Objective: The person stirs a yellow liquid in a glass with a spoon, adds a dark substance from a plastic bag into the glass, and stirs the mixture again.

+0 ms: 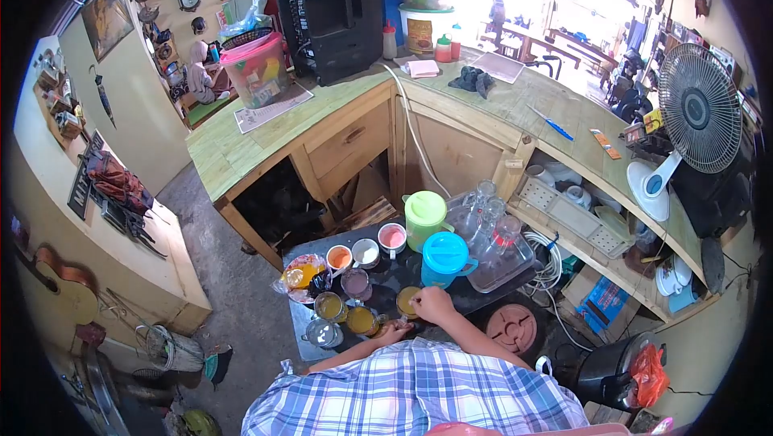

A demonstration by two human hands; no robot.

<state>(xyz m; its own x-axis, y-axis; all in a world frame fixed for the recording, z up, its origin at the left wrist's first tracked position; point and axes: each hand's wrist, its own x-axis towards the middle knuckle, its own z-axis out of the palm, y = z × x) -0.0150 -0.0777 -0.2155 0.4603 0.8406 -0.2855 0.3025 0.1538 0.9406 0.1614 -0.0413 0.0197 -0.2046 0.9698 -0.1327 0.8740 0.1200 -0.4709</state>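
My right hand (433,305) is closed at the rim of a glass of yellowish drink (408,301); whether it holds a small item there is too small to tell. My left hand (392,331) lies low beside another glass of yellow drink (362,321), its fingers bent near the handle. Further left stand a third yellowish glass (329,305), a clear glass (324,334) and a purplish one (355,283). Behind them are cups with orange (339,257), white (365,253) and pink (392,238) contents. A green pitcher (425,219) and a blue pitcher (446,259) stand upright, lidded.
A dark table (310,345) bears the drinks, a plastic bag of orange stuff (303,275) and a tray (519,268) of glasses. Beyond stands a wooden counter (217,164) with a speaker (334,17) and a fan (699,106). A person (201,74) sits far left.
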